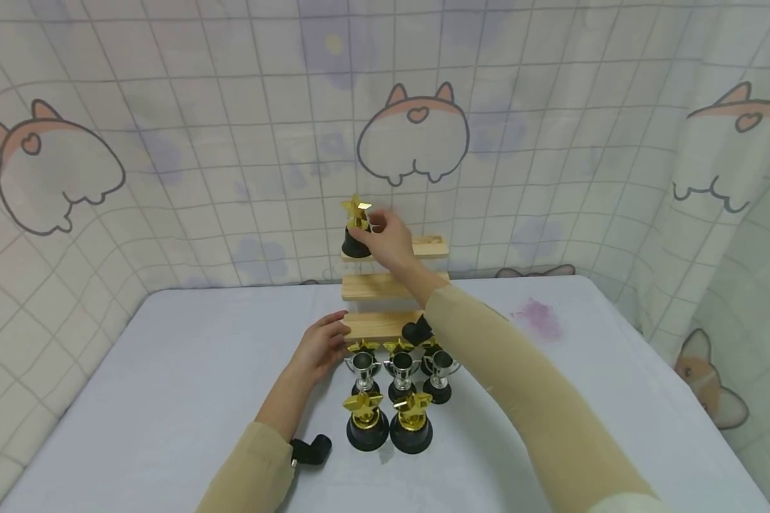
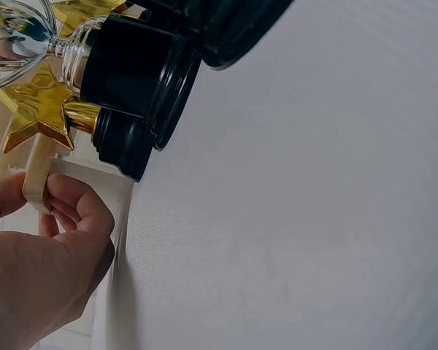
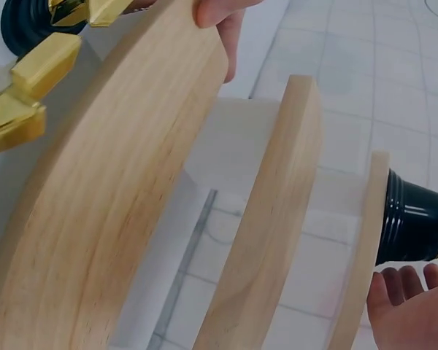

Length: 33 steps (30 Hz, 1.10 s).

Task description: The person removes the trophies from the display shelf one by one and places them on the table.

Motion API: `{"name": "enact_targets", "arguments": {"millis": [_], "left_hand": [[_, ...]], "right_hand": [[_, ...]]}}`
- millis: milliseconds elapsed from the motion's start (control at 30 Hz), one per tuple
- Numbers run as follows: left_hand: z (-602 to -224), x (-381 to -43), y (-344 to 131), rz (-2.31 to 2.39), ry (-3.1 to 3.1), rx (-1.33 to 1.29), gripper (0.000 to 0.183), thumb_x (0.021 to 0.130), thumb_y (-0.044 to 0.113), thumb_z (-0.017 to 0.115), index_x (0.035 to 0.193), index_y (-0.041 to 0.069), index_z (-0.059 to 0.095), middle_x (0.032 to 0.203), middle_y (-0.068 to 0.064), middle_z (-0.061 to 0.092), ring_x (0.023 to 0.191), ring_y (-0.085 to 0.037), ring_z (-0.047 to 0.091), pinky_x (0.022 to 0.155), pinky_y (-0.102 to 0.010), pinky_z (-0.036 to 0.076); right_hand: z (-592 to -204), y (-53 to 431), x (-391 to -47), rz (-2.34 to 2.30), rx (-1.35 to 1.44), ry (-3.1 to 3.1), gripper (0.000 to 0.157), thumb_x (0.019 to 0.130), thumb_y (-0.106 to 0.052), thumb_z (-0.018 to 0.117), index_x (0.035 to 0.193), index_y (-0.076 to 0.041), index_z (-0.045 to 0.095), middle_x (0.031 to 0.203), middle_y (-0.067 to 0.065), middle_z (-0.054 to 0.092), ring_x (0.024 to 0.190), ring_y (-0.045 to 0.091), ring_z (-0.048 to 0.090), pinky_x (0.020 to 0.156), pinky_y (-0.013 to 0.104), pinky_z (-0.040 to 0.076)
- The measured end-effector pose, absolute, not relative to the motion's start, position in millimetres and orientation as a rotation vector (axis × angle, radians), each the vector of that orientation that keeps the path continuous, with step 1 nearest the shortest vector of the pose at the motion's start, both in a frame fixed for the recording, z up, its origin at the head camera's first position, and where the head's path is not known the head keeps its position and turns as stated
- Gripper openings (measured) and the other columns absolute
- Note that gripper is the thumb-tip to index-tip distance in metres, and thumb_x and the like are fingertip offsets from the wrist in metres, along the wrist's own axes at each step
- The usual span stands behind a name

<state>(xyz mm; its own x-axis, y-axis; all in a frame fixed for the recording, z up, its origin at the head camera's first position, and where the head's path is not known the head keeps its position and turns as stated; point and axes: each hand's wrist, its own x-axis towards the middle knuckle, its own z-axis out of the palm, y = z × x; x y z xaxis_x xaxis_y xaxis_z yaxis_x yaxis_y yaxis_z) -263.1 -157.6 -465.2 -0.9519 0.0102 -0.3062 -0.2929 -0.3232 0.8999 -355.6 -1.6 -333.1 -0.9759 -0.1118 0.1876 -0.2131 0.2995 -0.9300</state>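
At the left end of the top wooden tier [image 1: 431, 247], my right hand [image 1: 393, 242] holds a gold star trophy [image 1: 356, 248] by its upper part. The right wrist view shows the trophy's black base [image 3: 415, 219] touching that tier, with fingertips close beside it. My left hand [image 1: 319, 347] pinches the left end of the lowest tier [image 1: 378, 325], thumb and fingers on either side of the board's end [image 2: 36, 175] in the left wrist view. Between them is the bare middle tier [image 1: 373, 286]. My right forearm hides part of the rack's right side.
Three silver cup trophies [image 1: 401, 367] stand before the rack, with gold star trophies [image 1: 398, 347] behind them. Two more star trophies [image 1: 412, 422] stand nearer me. A white cloth covers the table [image 1: 218, 370]; a tile-patterned curtain [image 1: 231, 142] hangs behind.
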Motion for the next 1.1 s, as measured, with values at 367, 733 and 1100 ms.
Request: {"name": "enact_targets", "arguments": {"millis": [367, 733, 1100], "left_hand": [[-466, -264, -158, 2.379, 1.701, -0.36, 0.056, 0.095, -0.002, 0.053, 0.15, -0.001, 0.042, 0.141, -0.024, 0.049, 0.106, -0.022, 0.062, 0.076, -0.029, 0.055], [-467, -265, -157, 2.374, 1.701, -0.367, 0.057, 0.095, -0.002, 0.053, 0.151, -0.001, 0.043, 0.142, -0.024, 0.048, 0.108, -0.024, 0.06, 0.076, -0.03, 0.055], [-466, -265, -158, 2.363, 1.721, -0.39, 0.057, 0.094, -0.001, 0.055, 0.15, 0.001, 0.044, 0.142, -0.023, 0.049, 0.108, -0.024, 0.061, 0.077, -0.03, 0.055]], "right_hand": [[-335, -9, -357, 1.772, 0.353, -2.471, 0.051, 0.096, -0.026, 0.075, 0.138, -0.006, 0.055, 0.138, 0.009, 0.06, 0.126, 0.023, 0.057, 0.1, 0.03, 0.049], [-334, -7, -354, 1.778, 0.328, -2.457, 0.05, 0.094, -0.026, 0.078, 0.134, -0.005, 0.056, 0.132, 0.011, 0.062, 0.12, 0.023, 0.06, 0.095, 0.031, 0.052], [-330, 3, -350, 1.789, 0.351, -2.434, 0.048, 0.093, -0.025, 0.079, 0.132, -0.006, 0.059, 0.13, 0.009, 0.063, 0.118, 0.021, 0.06, 0.094, 0.031, 0.053]]}}
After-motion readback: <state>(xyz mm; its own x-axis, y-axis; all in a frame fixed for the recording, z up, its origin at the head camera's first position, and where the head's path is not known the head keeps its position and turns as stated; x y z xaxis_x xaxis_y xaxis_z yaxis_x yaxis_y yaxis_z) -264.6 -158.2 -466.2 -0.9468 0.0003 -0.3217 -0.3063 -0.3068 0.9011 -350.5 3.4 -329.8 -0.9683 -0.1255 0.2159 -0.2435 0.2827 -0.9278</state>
